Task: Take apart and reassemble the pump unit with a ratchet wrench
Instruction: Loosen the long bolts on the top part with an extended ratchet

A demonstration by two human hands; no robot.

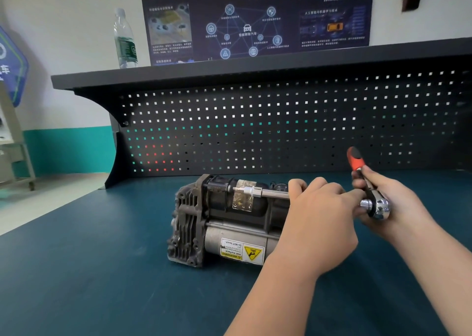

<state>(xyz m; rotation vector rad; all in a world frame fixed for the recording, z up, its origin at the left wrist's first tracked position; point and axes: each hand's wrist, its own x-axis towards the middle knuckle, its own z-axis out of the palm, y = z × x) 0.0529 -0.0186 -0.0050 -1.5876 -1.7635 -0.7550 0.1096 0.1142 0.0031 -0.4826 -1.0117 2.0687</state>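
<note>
The pump unit (219, 220) lies on its side on the blue-green bench mat, with a finned grey housing at its left end and a yellow warning label facing me. A chrome extension bar with a socket (255, 191) runs horizontally along the pump's top toward a fastener at the left. My left hand (319, 215) is curled round the right part of that bar. My right hand (390, 200) grips the ratchet wrench (375, 205) near its chrome head; the red and black handle (355, 160) points up and away from me.
A black pegboard back panel (281, 126) rises behind the bench, with a shelf (229, 72) on top carrying a water bottle (125, 39). A dark poster hangs on the wall. The bench's left edge drops to the floor.
</note>
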